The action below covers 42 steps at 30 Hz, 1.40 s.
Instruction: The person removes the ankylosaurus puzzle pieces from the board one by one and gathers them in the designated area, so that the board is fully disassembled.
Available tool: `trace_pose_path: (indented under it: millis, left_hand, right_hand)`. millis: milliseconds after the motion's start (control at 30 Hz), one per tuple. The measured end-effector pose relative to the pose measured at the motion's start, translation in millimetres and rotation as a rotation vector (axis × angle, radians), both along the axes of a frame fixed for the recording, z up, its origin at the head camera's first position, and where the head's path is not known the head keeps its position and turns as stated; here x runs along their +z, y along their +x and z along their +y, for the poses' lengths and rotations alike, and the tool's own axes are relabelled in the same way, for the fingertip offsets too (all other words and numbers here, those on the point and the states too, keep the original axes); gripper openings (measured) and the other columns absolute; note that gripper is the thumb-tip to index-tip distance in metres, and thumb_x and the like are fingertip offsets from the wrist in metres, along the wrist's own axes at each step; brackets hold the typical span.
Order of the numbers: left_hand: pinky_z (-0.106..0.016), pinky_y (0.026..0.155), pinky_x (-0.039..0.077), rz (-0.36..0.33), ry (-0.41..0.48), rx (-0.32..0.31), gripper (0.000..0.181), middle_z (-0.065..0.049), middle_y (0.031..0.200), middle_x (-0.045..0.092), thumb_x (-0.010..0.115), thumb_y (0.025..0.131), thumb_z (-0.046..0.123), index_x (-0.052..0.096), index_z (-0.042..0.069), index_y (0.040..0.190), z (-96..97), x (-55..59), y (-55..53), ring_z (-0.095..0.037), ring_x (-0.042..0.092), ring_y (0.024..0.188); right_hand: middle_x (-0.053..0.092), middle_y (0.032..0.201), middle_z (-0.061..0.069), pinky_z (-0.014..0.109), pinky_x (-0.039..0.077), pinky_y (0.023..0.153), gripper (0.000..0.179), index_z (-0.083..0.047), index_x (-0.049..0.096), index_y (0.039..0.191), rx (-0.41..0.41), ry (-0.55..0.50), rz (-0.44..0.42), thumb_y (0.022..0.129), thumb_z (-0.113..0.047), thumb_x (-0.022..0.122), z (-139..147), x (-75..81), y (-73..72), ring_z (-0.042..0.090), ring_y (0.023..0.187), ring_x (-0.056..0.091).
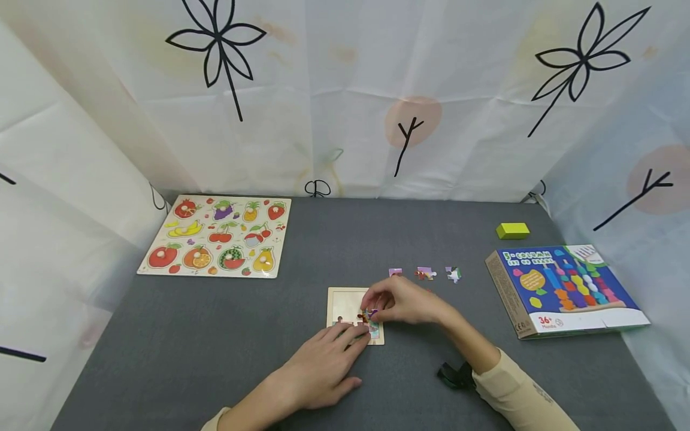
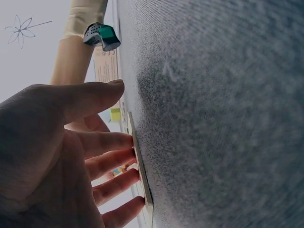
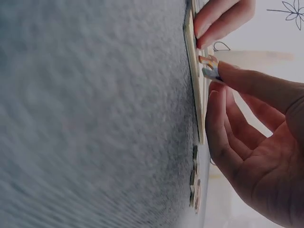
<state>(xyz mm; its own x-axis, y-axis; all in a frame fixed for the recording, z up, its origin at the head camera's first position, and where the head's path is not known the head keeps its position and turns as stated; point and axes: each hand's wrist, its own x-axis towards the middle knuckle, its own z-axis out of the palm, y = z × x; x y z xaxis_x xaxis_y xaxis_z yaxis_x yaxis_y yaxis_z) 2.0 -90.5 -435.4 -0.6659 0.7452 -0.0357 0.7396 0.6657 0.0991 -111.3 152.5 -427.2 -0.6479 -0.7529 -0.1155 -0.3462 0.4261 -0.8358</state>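
Observation:
A small wooden puzzle tray (image 1: 344, 295) lies on the grey table, with some picture pieces in its near part. Between thumb and fingers, my right hand (image 1: 404, 301) pinches a colourful jigsaw piece (image 3: 211, 68) low over the tray, tilted in the right wrist view. My left hand (image 1: 329, 366) rests its extended fingers on the tray's near edge, palm down, thumb held apart. From the left wrist, its fingertips (image 2: 128, 177) show right at the tray's rim. The left fingers cover part of the pieces in the tray.
Behind the right hand lie a pink piece (image 1: 396, 272), a brown-and-purple piece (image 1: 425, 273) and a white-green piece (image 1: 453, 274). A fruit board (image 1: 207, 238) is at back left. To the right are a boxed game (image 1: 571, 290) and a yellow-green block (image 1: 513, 231).

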Motion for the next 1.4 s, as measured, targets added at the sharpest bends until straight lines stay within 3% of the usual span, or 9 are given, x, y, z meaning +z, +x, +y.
trace_pose_path:
  millis: [367, 600, 933, 1033, 1400]
  left_hand:
    - [-0.04, 0.124, 0.047, -0.065, -0.002, 0.005, 0.071, 0.004, 0.169, 0.047, 0.07, 0.103, 0.05, 0.05, 0.016, 0.162, -0.4, 0.4, -0.9, -0.019, 0.05, 0.15]
    - [-0.04, 0.127, 0.045, -0.095, -0.009, 0.013, 0.071, 0.004, 0.17, 0.045, 0.069, 0.104, 0.05, 0.049, 0.017, 0.163, 0.4, 1.4, -1.0, -0.019, 0.049, 0.151]
    - [-0.041, 0.129, 0.042, -0.144, -0.007, 0.022, 0.071, 0.004, 0.172, 0.043, 0.067, 0.105, 0.05, 0.046, 0.017, 0.165, -0.2, 2.7, -0.3, -0.02, 0.046, 0.155]
    - [-0.041, 0.128, 0.043, -0.141, -0.006, 0.02, 0.071, 0.004, 0.172, 0.043, 0.067, 0.105, 0.05, 0.046, 0.017, 0.165, -0.4, 3.3, -0.5, -0.02, 0.047, 0.154]
    - [-0.041, 0.127, 0.044, -0.138, -0.007, 0.015, 0.072, 0.004, 0.172, 0.043, 0.067, 0.105, 0.05, 0.046, 0.017, 0.165, -0.3, 2.9, -0.4, -0.02, 0.047, 0.153]
  right_hand:
    - [0.079, 0.101, 0.008, 0.026, 0.064, 0.082, 0.018, -0.007, 0.078, 0.113, -0.039, -0.04, -0.009, 0.096, -0.003, 0.08, 11.7, 9.3, 7.8, 0.007, 0.084, 0.068]
    - [0.077, 0.111, 0.015, 0.025, 0.064, 0.085, 0.021, -0.003, 0.076, 0.119, -0.133, -0.072, -0.033, 0.098, -0.005, 0.078, 51.4, 13.8, 8.0, 0.007, 0.092, 0.071]
    - [0.077, 0.106, 0.012, 0.021, 0.06, 0.077, 0.019, -0.003, 0.078, 0.117, -0.258, -0.053, 0.058, 0.098, -0.002, 0.077, 109.6, 15.9, 12.3, 0.006, 0.088, 0.07]
    - [0.077, 0.107, 0.012, 0.021, 0.06, 0.078, 0.02, -0.004, 0.077, 0.118, -0.289, -0.037, 0.085, 0.099, -0.003, 0.076, 121.6, 16.2, 15.3, 0.006, 0.089, 0.07]
    - [0.079, 0.109, 0.014, 0.021, 0.059, 0.076, 0.023, -0.001, 0.076, 0.124, -0.386, 0.036, 0.045, 0.102, -0.006, 0.073, 149.7, 15.6, 23.3, 0.005, 0.086, 0.071]
